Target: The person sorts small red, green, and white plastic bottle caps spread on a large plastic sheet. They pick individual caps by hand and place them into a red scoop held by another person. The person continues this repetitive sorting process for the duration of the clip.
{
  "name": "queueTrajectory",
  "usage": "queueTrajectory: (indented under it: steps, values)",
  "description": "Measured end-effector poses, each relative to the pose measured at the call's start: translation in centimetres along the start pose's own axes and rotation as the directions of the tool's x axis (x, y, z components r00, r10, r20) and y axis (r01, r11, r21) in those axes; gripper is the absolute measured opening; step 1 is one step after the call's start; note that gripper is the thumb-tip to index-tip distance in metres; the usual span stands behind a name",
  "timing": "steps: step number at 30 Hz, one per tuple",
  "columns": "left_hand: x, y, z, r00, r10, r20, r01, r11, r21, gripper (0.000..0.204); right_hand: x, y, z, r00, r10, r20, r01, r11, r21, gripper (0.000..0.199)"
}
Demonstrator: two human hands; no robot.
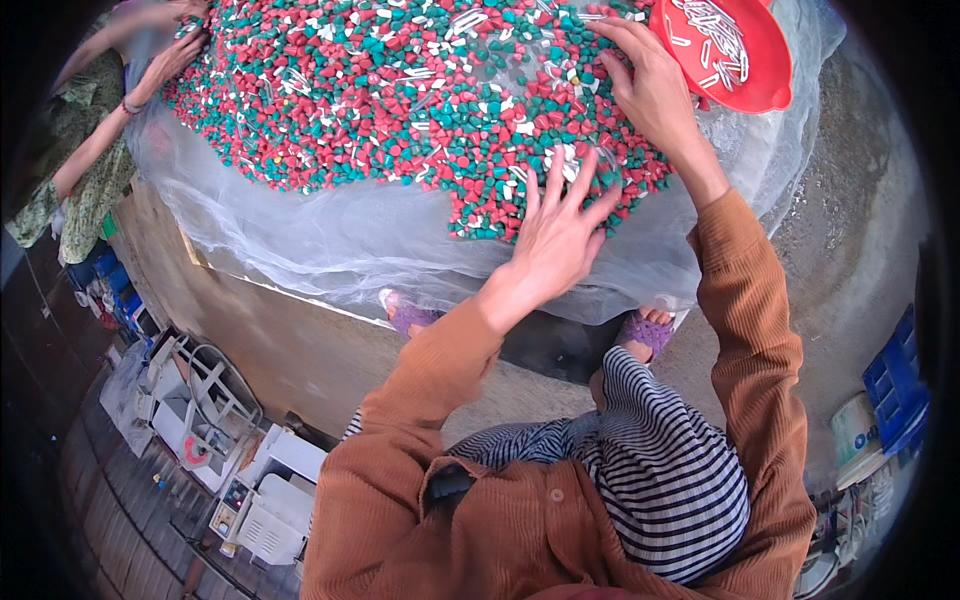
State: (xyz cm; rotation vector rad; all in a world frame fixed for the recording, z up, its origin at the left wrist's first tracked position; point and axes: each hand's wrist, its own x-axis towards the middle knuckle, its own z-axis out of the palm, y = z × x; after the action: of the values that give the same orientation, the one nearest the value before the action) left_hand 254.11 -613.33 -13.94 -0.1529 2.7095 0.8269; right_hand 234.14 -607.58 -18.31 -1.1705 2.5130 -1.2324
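Observation:
A broad layer of small red, green and white plastic-looking pieces (380, 110) is spread over a sheer white net cloth (330, 235). My left hand (555, 235) rests at the near edge of the layer, fingers spread and touching the pieces, with some white ones beside its fingertips. Farther right and up, my right hand (655, 95) reaches over the pieces, its fingers stretched out and thumb apart; nothing shows in its grasp. Next to it stands a shallow red bowl (770, 75) with thin white sticks (715, 40) inside. More white sticks lie scattered among the coloured pieces.
At the far left, another person's hands (170, 65) touch the layer's edge. Below the cloth are my feet in purple sandals (410, 315) on a concrete floor. White machine-like equipment (270, 500) stands at lower left, and a blue crate (895, 385) is at right.

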Motion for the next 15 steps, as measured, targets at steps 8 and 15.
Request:
queueTrajectory:
  steps: [8,15]
  values:
    - [11.0,-7.3,-8.1,0.787,0.107,-0.608,-0.08,0.994,0.072,0.021,2.7,1.5,1.2,0.988,-0.149,-0.04,0.145,0.985,-0.089,0.035]
    - [15.4,-11.4,-7.9,0.767,0.206,-0.608,-0.159,0.978,0.131,0.015,0.6,0.0,2.0,0.998,-0.033,0.055,0.053,0.913,-0.404,0.029]
